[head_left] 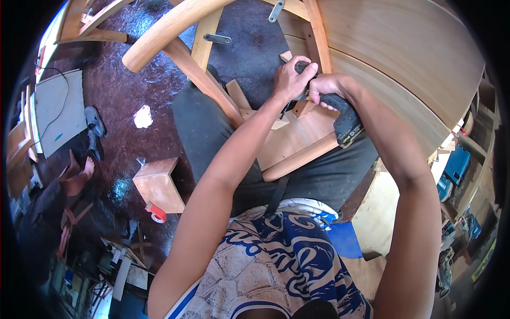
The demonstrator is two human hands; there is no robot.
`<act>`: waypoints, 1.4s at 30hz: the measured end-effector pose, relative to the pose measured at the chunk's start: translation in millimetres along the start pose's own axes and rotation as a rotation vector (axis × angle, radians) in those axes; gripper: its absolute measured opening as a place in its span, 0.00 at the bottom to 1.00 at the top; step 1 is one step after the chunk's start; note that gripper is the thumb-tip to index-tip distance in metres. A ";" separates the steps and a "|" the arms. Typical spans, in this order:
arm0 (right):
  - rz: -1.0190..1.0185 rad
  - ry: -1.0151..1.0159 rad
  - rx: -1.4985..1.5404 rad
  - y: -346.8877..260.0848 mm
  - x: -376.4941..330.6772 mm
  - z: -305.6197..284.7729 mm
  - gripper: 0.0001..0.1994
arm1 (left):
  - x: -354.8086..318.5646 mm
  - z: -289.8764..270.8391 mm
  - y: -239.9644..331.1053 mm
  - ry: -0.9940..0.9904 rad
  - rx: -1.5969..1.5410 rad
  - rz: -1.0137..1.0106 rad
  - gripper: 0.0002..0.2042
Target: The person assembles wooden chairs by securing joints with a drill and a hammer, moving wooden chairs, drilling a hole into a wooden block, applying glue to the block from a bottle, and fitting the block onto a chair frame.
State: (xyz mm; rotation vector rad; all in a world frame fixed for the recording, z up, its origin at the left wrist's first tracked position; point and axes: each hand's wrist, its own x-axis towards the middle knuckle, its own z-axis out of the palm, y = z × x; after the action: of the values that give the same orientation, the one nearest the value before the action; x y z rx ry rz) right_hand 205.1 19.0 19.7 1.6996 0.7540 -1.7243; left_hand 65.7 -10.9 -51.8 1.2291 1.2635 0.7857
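While both hands grip cordless drill (340, 114), step looks like driving screw into wooden chair frame (297, 135) on lap. Right hand (326, 87) fingers clamped on handle; left hand (292, 80) fingers wrapped over drill rear. Next: steady pressure, bit square.

Dark floor (122, 101): wood block (158, 186) near centre; white scrap (143, 117) beyond block; sandals (94, 130) left of scrap.
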 end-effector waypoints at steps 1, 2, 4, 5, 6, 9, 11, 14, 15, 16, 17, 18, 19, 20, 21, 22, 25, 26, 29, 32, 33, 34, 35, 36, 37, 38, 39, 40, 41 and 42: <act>-0.008 0.014 -0.003 0.4 -1.5 0.0 0.05 | -0.4 0.2 1.7 -0.001 0.000 -0.006 0.18; -0.008 0.015 -0.002 0.0 -2.7 -0.2 0.05 | -0.5 0.1 0.9 0.001 0.001 -0.010 0.18; -0.018 0.002 -0.009 -0.7 -4.8 -0.1 0.05 | 0.5 0.7 -0.3 0.002 -0.001 -0.002 0.18; -0.019 0.003 -0.009 -1.3 -5.7 0.1 0.05 | 1.0 1.2 -0.5 0.005 -0.003 0.005 0.18; -0.006 0.020 -0.012 -2.2 -6.5 0.6 0.05 | 0.8 1.4 -0.9 0.006 -0.003 0.006 0.18; 0.001 0.049 -0.030 -1.2 -3.0 0.6 0.05 | -2.2 2.6 0.0 0.017 -0.009 -0.011 0.17; -0.008 0.064 -0.047 -1.3 -4.3 0.9 0.06 | -1.9 2.4 1.6 0.035 -0.026 -0.006 0.17; -0.018 0.049 -0.038 -6.4 -12.0 2.5 0.05 | -5.8 0.6 0.6 0.057 0.060 0.035 0.17; 0.004 0.053 -0.059 -9.0 -9.5 3.7 0.05 | -5.9 -1.1 -1.9 0.063 0.060 0.042 0.17; 0.025 0.058 -0.081 -11.4 -8.3 5.3 0.05 | -5.8 -5.3 -4.7 0.056 0.031 0.051 0.18; 0.019 0.068 -0.086 -11.7 -7.2 4.5 0.05 | -3.8 -9.7 -2.4 0.048 0.000 0.063 0.18; 0.005 0.026 -0.089 -12.1 -6.5 3.6 0.05 | -2.6 -16.5 -0.4 -0.014 0.053 0.060 0.21; -0.011 -0.015 -0.093 -13.2 -6.5 1.5 0.05 | -0.6 -24.9 1.7 -0.005 0.056 0.071 0.21; -0.032 -0.022 -0.086 -12.1 -9.3 0.6 0.05 | -0.3 -33.4 8.5 -0.073 0.116 0.045 0.23; -0.036 -0.024 -0.084 -6.9 -7.3 -0.5 0.05 | -3.5 -41.8 13.2 -0.143 0.180 0.012 0.24; -0.047 -0.038 -0.058 -1.0 -3.1 -2.6 0.05 | -7.9 -52.1 17.5 -0.128 0.225 -0.029 0.27; -0.113 -0.018 -0.044 -8.6 -25.0 3.7 0.04 | -29.5 -95.1 13.1 -0.025 0.575 -0.146 0.23; -0.172 0.029 -0.024 -1.8 -34.6 2.2 0.04 | -50.9 -94.3 15.7 0.028 0.629 -0.059 0.21; -0.418 0.300 -0.038 19.8 -74.6 6.5 0.05 | -137.1 -79.4 41.9 -0.089 0.547 -0.018 0.18; -0.648 0.568 -0.084 52.5 -141.0 26.0 0.13 | -209.1 -42.2 27.7 -0.218 0.639 0.060 0.20; -0.700 0.635 -0.024 70.8 -165.2 37.5 0.18 | -218.9 -32.6 17.8 -0.152 0.619 0.140 0.21; -0.765 0.660 0.125 94.5 -182.3 51.2 0.22 | -215.6 -34.3 24.8 -0.226 0.607 0.083 0.23; -0.766 0.664 0.259 124.1 -197.0 65.8 0.25 | -211.8 -32.1 25.3 -0.231 0.607 0.101 0.23; -0.782 0.660 0.390 150.0 -208.0 80.3 0.27 | -208.9 -30.7 22.3 -0.206 0.658 0.150 0.23; -0.743 0.624 0.502 182.8 -214.3 91.8 0.28 | -207.1 -29.5 21.9 -0.178 0.706 0.196 0.23; -0.831 0.667 0.483 226.5 -218.0 104.8 0.28 | -204.0 -30.2 28.0 -0.191 0.745 0.241 0.24; -0.918 0.713 0.459 269.6 -218.0 118.7 0.28 | -202.2 -29.4 24.2 -0.169 0.763 0.281 0.29; -0.994 0.733 0.527 309.4 -217.2 133.1 0.27 | -200.8 -29.5 30.5 -0.191 0.778 0.289 0.32; -1.068 0.760 0.593 342.0 -219.7 148.5 0.27 | -198.9 -30.6 37.2 -0.217 0.791 0.302 0.35; -1.094 0.781 0.793 349.2 -223.1 167.8 0.29 | -196.9 -35.7 38.4 -0.217 0.824 0.264 0.36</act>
State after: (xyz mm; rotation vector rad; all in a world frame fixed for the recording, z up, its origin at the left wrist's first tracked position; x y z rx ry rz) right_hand 356.9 -332.3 250.7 2.9213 1.7548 -2.1797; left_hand -0.5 -179.7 41.2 2.1118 1.2945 0.2765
